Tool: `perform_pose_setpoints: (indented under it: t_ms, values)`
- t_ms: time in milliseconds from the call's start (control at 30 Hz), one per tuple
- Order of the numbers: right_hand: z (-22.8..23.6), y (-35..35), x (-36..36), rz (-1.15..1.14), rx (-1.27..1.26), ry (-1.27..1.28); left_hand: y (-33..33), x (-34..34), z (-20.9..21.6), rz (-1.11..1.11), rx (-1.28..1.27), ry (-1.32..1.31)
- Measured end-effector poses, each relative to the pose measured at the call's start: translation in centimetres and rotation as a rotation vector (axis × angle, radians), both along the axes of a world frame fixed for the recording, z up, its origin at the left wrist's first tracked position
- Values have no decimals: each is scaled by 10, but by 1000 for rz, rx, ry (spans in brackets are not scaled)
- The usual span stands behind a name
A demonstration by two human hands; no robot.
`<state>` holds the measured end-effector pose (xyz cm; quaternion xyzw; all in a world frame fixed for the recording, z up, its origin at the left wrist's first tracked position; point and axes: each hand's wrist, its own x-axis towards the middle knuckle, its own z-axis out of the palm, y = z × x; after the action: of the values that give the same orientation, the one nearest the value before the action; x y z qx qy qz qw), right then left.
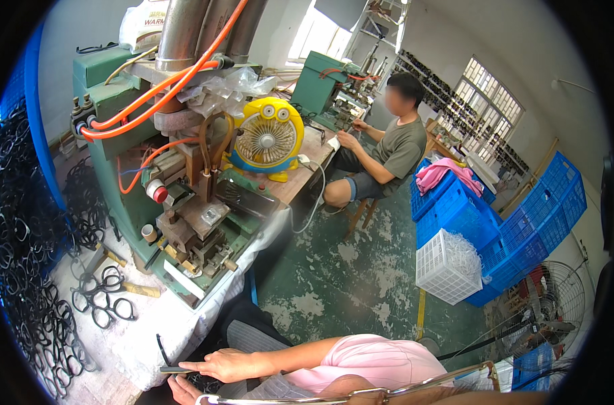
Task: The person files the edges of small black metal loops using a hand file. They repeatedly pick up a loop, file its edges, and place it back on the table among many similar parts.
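Observation:
At the bottom of the view, beside the table's near corner, my right hand (227, 365) comes in from a pink sleeve. Its thumb and fingers close on a flat, dark narrow strip (176, 370). My left hand (183, 390), just below, is curled close under that strip; its grip is partly hidden. A thin black rod (162, 349), shaped like an eyeglass temple, sticks up beside the strip. Several black eyeglass frames (106, 307) lie on the white-covered table (165, 324), next to a wooden-handled tool (142, 289).
A green press machine (111, 142) with orange hoses stands on the table; a yellow fan (267, 138) is behind it. Black frames (23, 223) pile at left. Another person (395, 145) sits at a farther machine. Blue crates (455, 212) and a white basket (445, 270) stand at right.

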<state>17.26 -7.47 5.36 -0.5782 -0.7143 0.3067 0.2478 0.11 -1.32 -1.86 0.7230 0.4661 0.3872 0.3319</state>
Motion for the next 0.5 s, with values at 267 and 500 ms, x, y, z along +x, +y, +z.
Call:
perform_pose_setpoints:
  t_ms: [267,500]
  values:
    - [0,2,3,0,-71,-103,-16,-1,14,52,-181,-73]
    - [4,4,13,-30,22,-53,-13,-8,4,21,-49,-144]
